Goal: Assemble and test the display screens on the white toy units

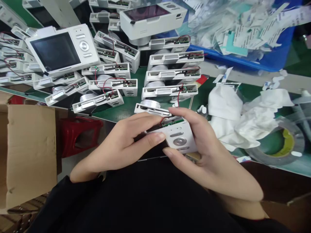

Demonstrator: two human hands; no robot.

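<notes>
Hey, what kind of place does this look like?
Probably an electronics assembly bench: rows of boxy white plastic cameras sit opened with thin red wires showing, near a blue plastic bin heaped with clear and printed scraps.

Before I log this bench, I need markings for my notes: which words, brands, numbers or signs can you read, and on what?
No text is readable.
Paper strips in the blue bin: printed lines, too blurred to read.
White scrap near the bin: blue mark, too small to read.
Held camera: any button markings, too small to read.
</notes>
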